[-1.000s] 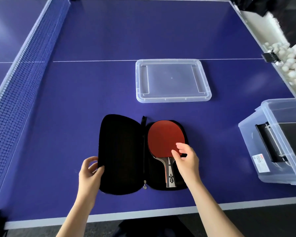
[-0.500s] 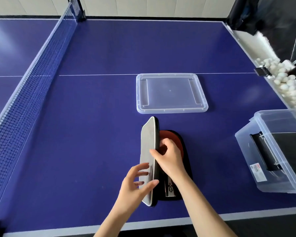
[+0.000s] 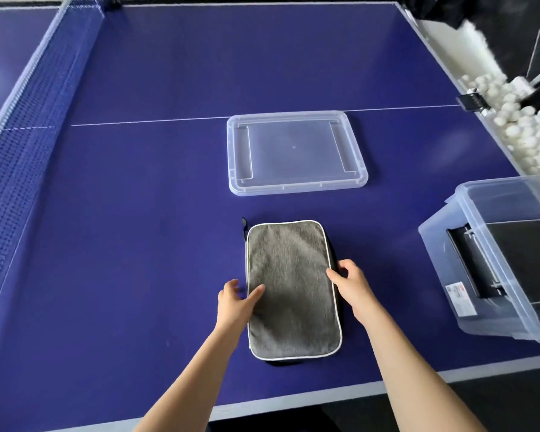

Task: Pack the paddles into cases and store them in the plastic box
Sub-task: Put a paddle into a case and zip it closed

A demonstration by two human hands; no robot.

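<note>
A grey fabric paddle case [image 3: 292, 288] with white piping lies folded closed on the blue table near the front edge. The red paddle is hidden inside it. My left hand [image 3: 236, 302] rests at the case's left edge, thumb lying on the grey top and fingers spread on the table side. My right hand [image 3: 351, 283] touches the case's right edge, thumb on the piping and fingers curled over the side. A clear plastic box [image 3: 468, 275] stands at the right with a black case [image 3: 524, 260] inside.
The box's clear lid [image 3: 296, 152] lies flat behind the case. The net [image 3: 22, 120] runs along the left. A trough of several white balls [image 3: 530, 126] borders the table's right edge. The table's front edge [image 3: 293, 397] is just below the case.
The open case's left flap swung up and over the red paddle and now lies flat on it. My right hand came off the paddle and moved to the case's right edge.
</note>
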